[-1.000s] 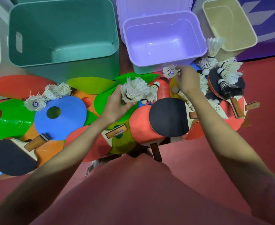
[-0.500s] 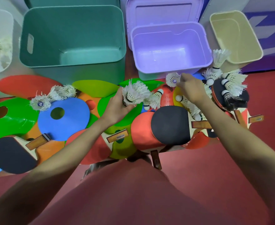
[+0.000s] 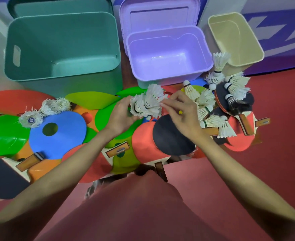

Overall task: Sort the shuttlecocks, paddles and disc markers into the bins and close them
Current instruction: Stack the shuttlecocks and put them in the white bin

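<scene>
shuttlecocks (image 3: 146, 106) bunched over the disc markers (image 3: 58, 134), just before the lilac bin (image 3: 169, 54); gripped in left hand (image 3: 120, 115), feathers seemingly pinched by right hand (image 3: 179, 113) fingertips, above a black paddle (image 3: 171, 138).

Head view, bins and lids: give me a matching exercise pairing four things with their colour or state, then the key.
Things:
1. Large bin
2. Middle bin
3. Small bin
4. Bunch of shuttlecocks

Colour or state:
A. Beige, beside the purple wall
B. Held in the left hand
C. Teal, with a handle slot in its wall
D. Lilac, its lid standing behind it

Pairs: 1-C, 2-D, 3-A, 4-B
</scene>
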A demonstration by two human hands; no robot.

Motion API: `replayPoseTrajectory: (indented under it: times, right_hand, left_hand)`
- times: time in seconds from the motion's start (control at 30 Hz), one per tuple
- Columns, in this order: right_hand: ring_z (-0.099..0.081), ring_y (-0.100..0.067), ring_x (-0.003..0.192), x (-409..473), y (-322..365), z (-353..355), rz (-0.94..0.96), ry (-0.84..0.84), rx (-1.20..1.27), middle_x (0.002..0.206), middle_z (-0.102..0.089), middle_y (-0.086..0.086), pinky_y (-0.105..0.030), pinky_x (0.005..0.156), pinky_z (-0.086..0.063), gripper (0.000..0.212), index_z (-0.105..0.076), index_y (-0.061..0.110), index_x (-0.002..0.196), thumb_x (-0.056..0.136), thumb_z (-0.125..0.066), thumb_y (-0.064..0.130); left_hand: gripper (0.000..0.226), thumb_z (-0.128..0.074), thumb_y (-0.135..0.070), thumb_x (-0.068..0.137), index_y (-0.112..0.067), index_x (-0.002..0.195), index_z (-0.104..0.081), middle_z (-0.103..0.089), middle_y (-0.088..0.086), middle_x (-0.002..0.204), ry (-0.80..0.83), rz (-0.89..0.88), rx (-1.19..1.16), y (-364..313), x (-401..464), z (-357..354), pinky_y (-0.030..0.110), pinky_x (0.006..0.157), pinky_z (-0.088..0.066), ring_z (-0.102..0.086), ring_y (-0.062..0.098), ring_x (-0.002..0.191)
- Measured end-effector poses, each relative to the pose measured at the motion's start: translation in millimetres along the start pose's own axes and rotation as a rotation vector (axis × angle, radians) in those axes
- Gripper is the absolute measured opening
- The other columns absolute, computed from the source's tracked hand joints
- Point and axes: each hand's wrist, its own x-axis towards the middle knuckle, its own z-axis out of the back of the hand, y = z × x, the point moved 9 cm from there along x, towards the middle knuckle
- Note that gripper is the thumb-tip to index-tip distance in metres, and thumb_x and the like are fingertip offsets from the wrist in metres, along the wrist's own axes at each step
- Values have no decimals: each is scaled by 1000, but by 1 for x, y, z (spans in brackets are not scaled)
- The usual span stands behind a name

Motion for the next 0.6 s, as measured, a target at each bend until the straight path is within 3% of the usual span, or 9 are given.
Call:
replayPoseTrajectory:
  times: [0.13, 0.23, 0.37, 0.4, 0.47, 0.6]
  right_hand:
    - [-46, 0, 67, -9, -7, -5, -105, 30, 72, 79, -55, -10, -18, 64, -37, 15, -73, 6, 100, 88, -65, 9]
    - [-53, -12, 70, -13, -11, 8, -145, 12, 34, 83, -59, -3, -15, 62, -37, 24, -67, 11, 114, 91, -62, 16]
    - [-56, -21, 85, -21, -58, 55, -276, -142, -205, 94, -59, -5, -27, 71, -45, 27, -62, 11, 116, 91, -54, 14]
    - [-53, -26, 92, -22, -77, 63, -337, -109, -339, 99, -58, -9, -31, 77, -44, 29, -61, 11, 117, 88, -54, 11]
    - [-46, -34, 101, -26, -115, 65, -427, 115, -621, 111, -58, -13, -39, 88, -39, 34, -64, 10, 115, 83, -54, 2]
    - [-41, -36, 103, -27, -141, 53, -397, 479, -876, 119, -62, -8, -41, 83, -31, 46, -66, 13, 113, 75, -53, -9]
  left_hand:
    - [49, -85, -14, 69, -3, 109, -58, -66, 3, 101, -5, -3, 10, -5, -2, -5, 30, 72, -40, -62, 26, 94]
    - [52, -85, -16, 68, -2, 109, -57, -60, -5, 99, -17, 38, -38, -4, -3, -7, 24, 70, -38, -58, 16, 90]
    - [54, -86, -18, 67, 0, 109, -57, -60, -3, 99, -23, 67, -58, -7, -4, -10, 24, 71, -39, -56, 13, 90]
    - [54, -86, -17, 67, 0, 110, -56, -61, -2, 99, -21, 68, -61, -8, -4, -11, 23, 72, -38, -56, 13, 90]
    - [53, -85, -18, 68, -1, 110, -57, -61, -3, 100, -16, 66, -72, -10, -5, -14, 23, 72, -38, -56, 13, 90]
    - [55, -86, -24, 68, -2, 109, -56, -65, 2, 102, 5, 67, -62, -13, -6, -19, 34, 79, -46, -62, 21, 94]
